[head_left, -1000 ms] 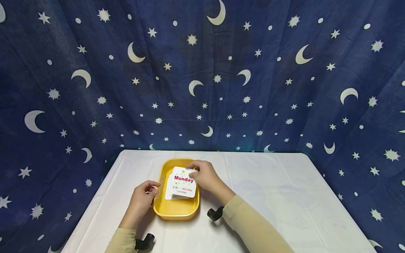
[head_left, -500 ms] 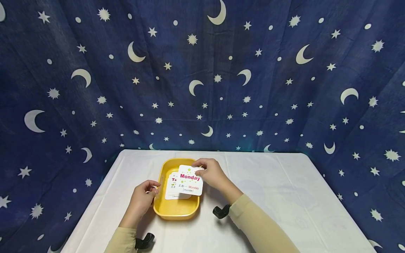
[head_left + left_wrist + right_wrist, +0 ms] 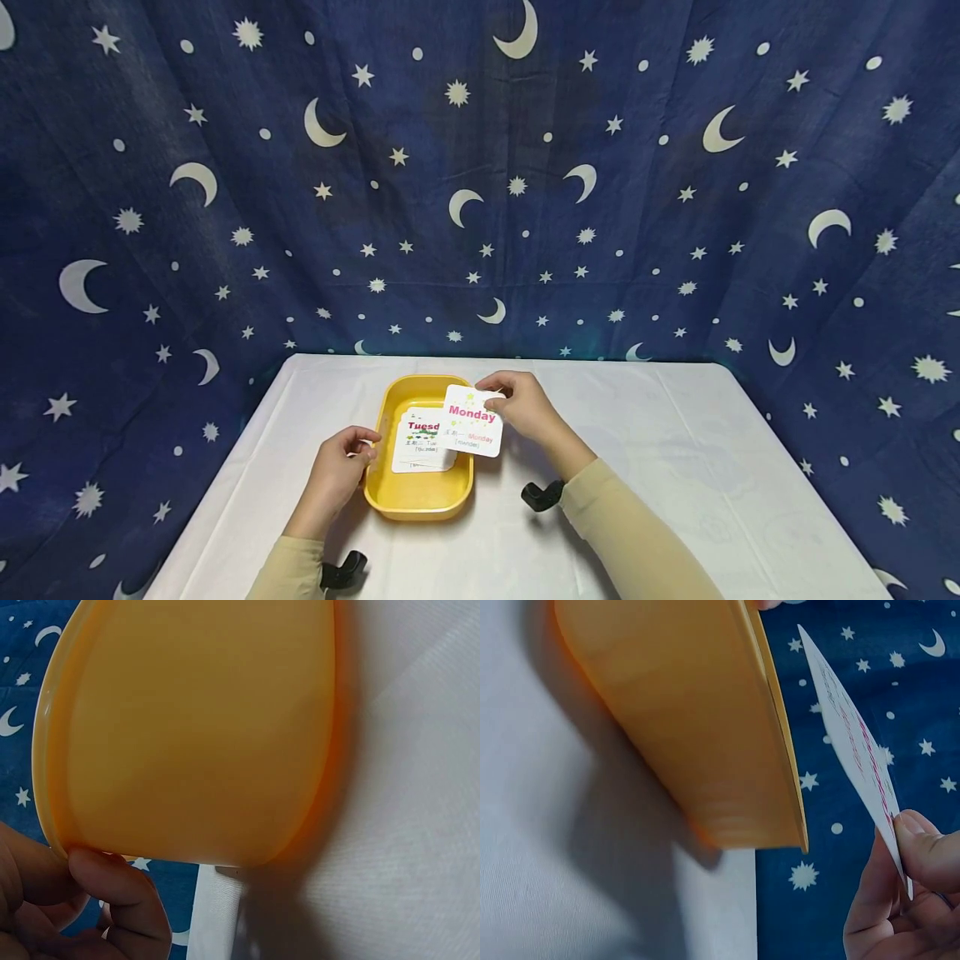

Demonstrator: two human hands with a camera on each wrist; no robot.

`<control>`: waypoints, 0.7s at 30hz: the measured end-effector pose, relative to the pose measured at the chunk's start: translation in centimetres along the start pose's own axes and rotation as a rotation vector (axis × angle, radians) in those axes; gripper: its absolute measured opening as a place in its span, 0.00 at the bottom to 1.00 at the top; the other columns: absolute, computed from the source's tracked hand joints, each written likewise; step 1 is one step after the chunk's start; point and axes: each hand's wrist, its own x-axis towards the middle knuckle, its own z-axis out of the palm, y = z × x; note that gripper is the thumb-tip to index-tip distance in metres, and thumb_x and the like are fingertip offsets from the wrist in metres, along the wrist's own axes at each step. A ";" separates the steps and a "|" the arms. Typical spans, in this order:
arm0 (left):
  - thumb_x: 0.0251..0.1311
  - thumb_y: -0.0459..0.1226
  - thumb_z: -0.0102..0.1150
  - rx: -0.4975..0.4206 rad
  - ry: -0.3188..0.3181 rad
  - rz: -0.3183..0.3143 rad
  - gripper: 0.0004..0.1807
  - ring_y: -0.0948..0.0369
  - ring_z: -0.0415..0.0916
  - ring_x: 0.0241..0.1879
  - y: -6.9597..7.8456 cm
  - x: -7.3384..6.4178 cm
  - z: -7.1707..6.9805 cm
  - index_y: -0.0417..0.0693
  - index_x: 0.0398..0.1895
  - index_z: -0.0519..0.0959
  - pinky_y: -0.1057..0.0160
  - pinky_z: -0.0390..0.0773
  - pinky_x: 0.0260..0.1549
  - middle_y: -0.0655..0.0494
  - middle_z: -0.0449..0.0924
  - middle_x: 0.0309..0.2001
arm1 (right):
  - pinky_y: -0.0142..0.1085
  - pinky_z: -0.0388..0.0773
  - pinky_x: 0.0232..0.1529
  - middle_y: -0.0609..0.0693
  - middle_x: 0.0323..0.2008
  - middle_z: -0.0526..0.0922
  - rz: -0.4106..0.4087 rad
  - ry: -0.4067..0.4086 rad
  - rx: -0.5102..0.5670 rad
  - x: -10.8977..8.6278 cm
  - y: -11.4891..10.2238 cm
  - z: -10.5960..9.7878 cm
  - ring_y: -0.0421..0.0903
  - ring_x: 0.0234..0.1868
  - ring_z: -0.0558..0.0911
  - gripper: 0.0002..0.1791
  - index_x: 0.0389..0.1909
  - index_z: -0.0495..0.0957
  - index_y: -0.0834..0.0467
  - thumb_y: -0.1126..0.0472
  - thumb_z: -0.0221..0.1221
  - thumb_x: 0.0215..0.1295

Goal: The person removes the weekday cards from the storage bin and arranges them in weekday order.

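A white card reading "Monday" [image 3: 471, 421] is pinched by its upper right corner between the thumb and fingers of my right hand [image 3: 525, 407]. It overlaps the right rim of a yellow plastic tray [image 3: 417, 502] in the head view; the right wrist view has the card [image 3: 855, 750] raised beside the tray wall [image 3: 682, 727]. Inside the tray lies a stack of white cards with "Tuesday" on top [image 3: 420, 442], its right part hidden behind the Monday card. My left hand [image 3: 339, 471] pinches the tray's left rim, thumb and finger showing at the edge in the left wrist view.
The tray stands on a table with a white cloth [image 3: 637, 450], left of its middle. A dark blue curtain [image 3: 480, 208] with moons and stars hangs behind and at both sides. Black wrist mounts [image 3: 542, 496] stick out from both sleeves.
My right hand has drawn the Monday card off the stack, rightward and slightly away, uncovering the Tuesday card. The left hand and tray have stayed in place.
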 end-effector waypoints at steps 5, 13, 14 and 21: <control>0.71 0.23 0.57 -0.007 -0.004 -0.009 0.10 0.60 0.69 0.23 0.0 0.1 0.0 0.34 0.50 0.83 0.67 0.73 0.19 0.49 0.74 0.34 | 0.36 0.79 0.44 0.47 0.47 0.91 0.024 0.018 -0.007 -0.2 0.6 -0.8 0.47 0.43 0.80 0.17 0.48 0.91 0.53 0.74 0.69 0.63; 0.72 0.24 0.58 -0.007 -0.012 -0.009 0.09 0.60 0.69 0.24 0.0 0.3 0.0 0.34 0.51 0.82 0.66 0.73 0.19 0.49 0.75 0.35 | 0.36 0.75 0.40 0.48 0.45 0.92 0.055 0.034 -0.017 -0.3 1.7 -1.9 0.47 0.40 0.77 0.16 0.46 0.92 0.53 0.73 0.71 0.61; 0.72 0.24 0.58 -0.005 -0.011 -0.010 0.09 0.60 0.69 0.24 0.0 0.3 0.0 0.34 0.51 0.83 0.66 0.73 0.19 0.49 0.75 0.35 | 0.36 0.75 0.41 0.47 0.45 0.92 0.065 0.038 -0.025 -0.4 1.8 -2.0 0.47 0.40 0.77 0.16 0.46 0.92 0.53 0.73 0.71 0.61; 0.72 0.24 0.58 0.000 -0.006 -0.019 0.09 0.59 0.69 0.25 0.1 0.2 0.0 0.35 0.52 0.83 0.66 0.73 0.20 0.49 0.75 0.36 | 0.37 0.76 0.47 0.48 0.47 0.92 0.106 0.044 -0.033 -0.8 3.2 -3.1 0.47 0.46 0.80 0.15 0.47 0.92 0.53 0.72 0.71 0.62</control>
